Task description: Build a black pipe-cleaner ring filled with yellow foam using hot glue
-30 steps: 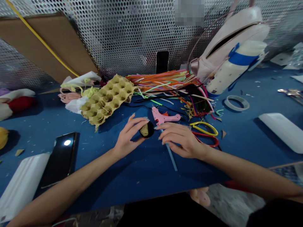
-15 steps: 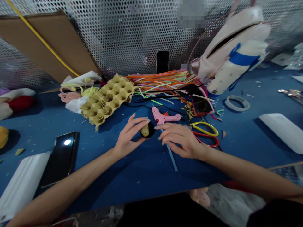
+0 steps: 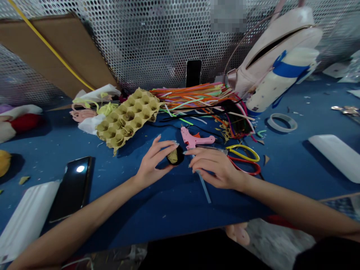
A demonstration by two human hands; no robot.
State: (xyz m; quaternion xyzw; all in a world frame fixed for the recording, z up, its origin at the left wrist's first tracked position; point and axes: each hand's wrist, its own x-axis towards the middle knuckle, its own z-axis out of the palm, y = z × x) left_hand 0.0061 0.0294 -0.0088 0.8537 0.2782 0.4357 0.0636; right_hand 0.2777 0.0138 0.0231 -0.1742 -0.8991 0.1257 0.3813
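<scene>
My left hand (image 3: 153,162) grips a small black round piece (image 3: 179,155) between thumb and fingers. A tan, carton-like patch shows on its face. My right hand (image 3: 210,165) has its fingers bent together, with the index fingertip at the right edge of the black piece. Whatever its fingers hold, if anything, is hidden. Just behind lies a pink glue gun (image 3: 192,139), and a clear glue stick (image 3: 205,189) runs out from under my right hand. Scissors with yellow and red handles (image 3: 247,153) lie beside the right hand, their blades partly covered by it.
A torn egg carton (image 3: 129,117) lies behind my left hand, near a pile of coloured pipe cleaners (image 3: 194,97). A phone (image 3: 71,187) lies at left. Tape roll (image 3: 282,123), bottle (image 3: 281,80) and pale bag (image 3: 277,41) are at right. Mesh (image 3: 157,41) stands behind.
Both hands keep nearly the same pose. The black piece has shifted very slightly to the right and toward me; nothing has been let go.
</scene>
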